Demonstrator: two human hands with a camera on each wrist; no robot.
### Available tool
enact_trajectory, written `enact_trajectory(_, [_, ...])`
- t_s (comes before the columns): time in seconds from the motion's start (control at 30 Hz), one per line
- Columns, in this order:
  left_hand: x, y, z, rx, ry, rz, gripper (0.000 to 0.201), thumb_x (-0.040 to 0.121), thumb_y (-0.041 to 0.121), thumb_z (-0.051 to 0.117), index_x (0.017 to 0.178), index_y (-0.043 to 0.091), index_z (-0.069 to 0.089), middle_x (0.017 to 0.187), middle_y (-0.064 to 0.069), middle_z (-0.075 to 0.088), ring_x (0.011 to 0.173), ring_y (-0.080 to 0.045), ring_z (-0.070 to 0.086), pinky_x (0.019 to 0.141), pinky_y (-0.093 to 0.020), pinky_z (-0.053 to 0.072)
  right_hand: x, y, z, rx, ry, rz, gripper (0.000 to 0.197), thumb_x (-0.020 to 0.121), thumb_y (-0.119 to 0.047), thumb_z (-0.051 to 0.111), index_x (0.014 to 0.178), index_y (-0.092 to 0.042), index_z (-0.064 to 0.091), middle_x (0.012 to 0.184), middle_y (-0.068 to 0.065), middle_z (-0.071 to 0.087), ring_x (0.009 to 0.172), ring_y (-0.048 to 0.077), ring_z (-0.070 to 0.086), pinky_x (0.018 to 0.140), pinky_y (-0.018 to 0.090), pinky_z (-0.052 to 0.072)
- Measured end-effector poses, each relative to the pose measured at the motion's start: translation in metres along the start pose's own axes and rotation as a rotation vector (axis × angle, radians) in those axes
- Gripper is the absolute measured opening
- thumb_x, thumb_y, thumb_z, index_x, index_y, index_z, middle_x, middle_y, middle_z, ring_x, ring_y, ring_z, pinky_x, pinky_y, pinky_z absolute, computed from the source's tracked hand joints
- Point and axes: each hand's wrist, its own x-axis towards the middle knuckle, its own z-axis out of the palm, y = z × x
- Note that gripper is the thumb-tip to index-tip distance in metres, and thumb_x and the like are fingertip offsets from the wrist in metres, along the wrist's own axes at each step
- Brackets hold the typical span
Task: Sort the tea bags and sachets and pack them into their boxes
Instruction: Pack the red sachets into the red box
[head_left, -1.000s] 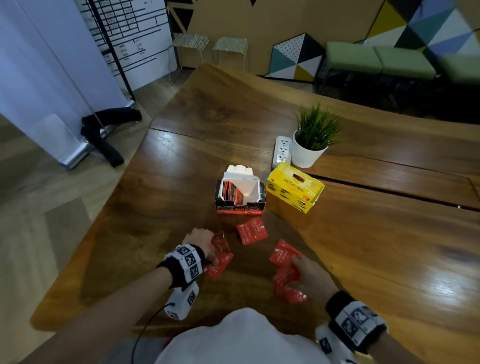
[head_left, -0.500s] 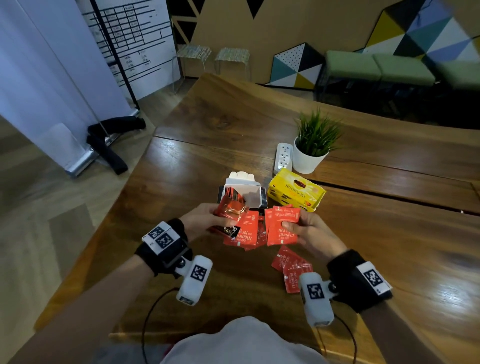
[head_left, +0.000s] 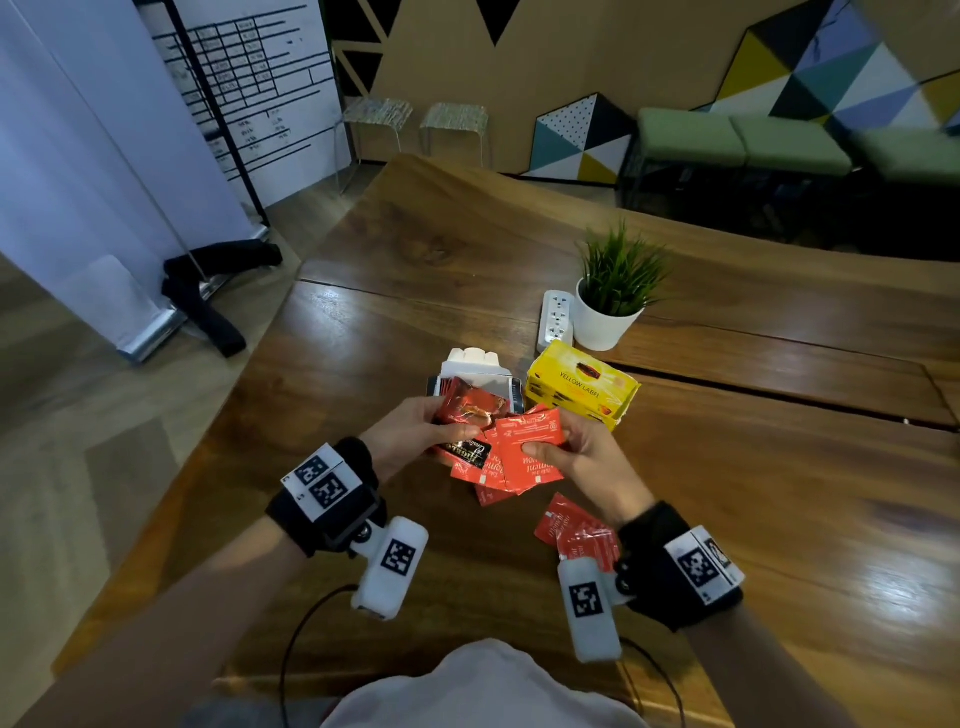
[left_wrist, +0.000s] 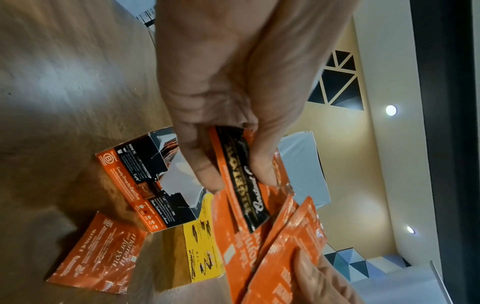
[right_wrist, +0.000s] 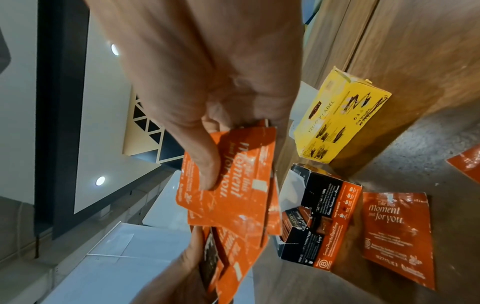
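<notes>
Left hand: raised, thumb and fingers pinching red foil sachets.
Right hand: raised, gripping more.
Right wrist only: one flat sachet on the bench beside the black-and-orange box.

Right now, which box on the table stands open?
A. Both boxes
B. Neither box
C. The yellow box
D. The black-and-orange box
D: the black-and-orange box has its white lid flap raised with sachets showing inside, while the yellow box beside it lies shut.
</notes>
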Motion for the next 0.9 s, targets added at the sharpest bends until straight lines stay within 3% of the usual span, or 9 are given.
enact_trajectory(0.13, [-0.005,0.001,-0.011,-0.15,0.029,-0.052,0.021,0.09,0.016,0.054,0.108,0.007,0.06,0.107,-0.012,0.064,0.092,-0.021,0.064,0.067,-0.024,0.058,-0.004,0.001,-0.007,-0.054,0.058,-0.047,0.019,0.084,-0.004,0.063,0.097,-0.018,0.06,0.097,-0.002,0.069,0.085,0.005,0.067,0.081,0.025,0.055])
enact_trajectory(0.23, [-0.006,-0.001,-0.022,-0.174,0.054,-0.054,0.031,0.088,0.01,0.056,0.119,0.01,0.055,0.114,-0.016,0.061,0.093,-0.024,0.065,0.063,-0.024,0.058,-0.01,0.001,-0.015,-0.398,0.197,-0.31,0.021,0.083,-0.012,0.065,0.091,-0.03,0.057,0.099,-0.003,0.069,0.093,0.005,0.064,0.087,0.022,0.051])
enact_trajectory(0.3, [-0.008,-0.004,-0.024,-0.047,-0.02,-0.035,0.046,0.086,0.006,0.058,0.128,0.018,0.044,0.113,-0.016,0.061,0.085,-0.023,0.067,0.06,-0.024,0.056,-0.016,0.001,-0.019,-0.61,0.107,-0.662,0.018,0.084,-0.014,0.06,0.097,-0.027,0.057,0.105,0.001,0.067,0.101,0.005,0.06,0.091,0.019,0.048])
enact_trajectory(0.37, [-0.009,-0.001,-0.021,0.085,-0.134,-0.017,0.037,0.087,0.004,0.056,0.12,0.017,0.047,0.109,-0.015,0.061,0.077,-0.019,0.067,0.057,-0.023,0.054,-0.02,0.005,-0.023,-0.797,-0.073,-0.924,0.013,0.09,-0.017,0.053,0.103,-0.019,0.055,0.111,0.002,0.066,0.109,0.01,0.056,0.093,0.027,0.049])
enact_trajectory(0.47, [-0.008,0.008,-0.018,0.269,-0.34,-0.024,0.013,0.092,0.012,0.051,0.099,0.017,0.061,0.098,-0.002,0.065,0.076,-0.011,0.066,0.063,-0.02,0.053,-0.028,0.002,-0.029,-0.934,-0.176,-1.089,0.011,0.092,-0.019,0.054,0.102,-0.017,0.056,0.116,-0.002,0.064,0.114,0.015,0.052,0.088,0.033,0.05])
enact_trajectory(0.57, [-0.01,0.015,-0.012,0.359,-0.504,-0.086,0.034,0.084,0.05,0.056,0.097,0.02,0.065,0.086,0.007,0.069,0.079,-0.02,0.062,0.071,-0.026,0.047,-0.036,-0.007,-0.032,-0.917,-0.211,-1.154,0.014,0.088,-0.019,0.059,0.101,-0.018,0.056,0.119,-0.006,0.06,0.117,0.017,0.05,0.091,0.032,0.048])
enact_trajectory(0.67, [-0.009,0.018,-0.002,0.388,-0.617,-0.128,0.066,0.059,0.076,0.062,0.092,0.018,0.062,0.079,0.009,0.069,0.072,-0.006,0.063,0.07,-0.018,0.048,-0.036,-0.012,-0.033,-0.925,-0.227,-1.176,0.015,0.086,-0.019,0.061,0.1,-0.018,0.056,0.116,-0.006,0.064,0.117,0.018,0.05,0.094,0.029,0.046])
enact_trajectory(0.77, [-0.01,0.018,0.001,0.389,-0.601,-0.063,0.063,0.06,0.069,0.065,0.1,0.021,0.062,0.087,0.01,0.071,0.083,-0.003,0.065,0.079,-0.016,0.049,-0.032,-0.012,-0.037,-0.99,-0.202,-1.082,0.019,0.084,-0.019,0.063,0.102,-0.019,0.057,0.12,-0.006,0.062,0.118,0.017,0.049,0.095,0.031,0.046])
enact_trajectory(0.9, [-0.011,0.019,-0.014,0.408,-0.281,-0.011,0.031,0.078,0.04,0.068,0.105,0.025,0.063,0.096,0.002,0.067,0.089,-0.014,0.065,0.085,-0.03,0.05,-0.032,-0.003,-0.05,-0.932,0.012,-0.714,0.022,0.084,-0.03,0.054,0.106,-0.028,0.055,0.116,-0.008,0.062,0.109,0.005,0.056,0.093,0.036,0.051])
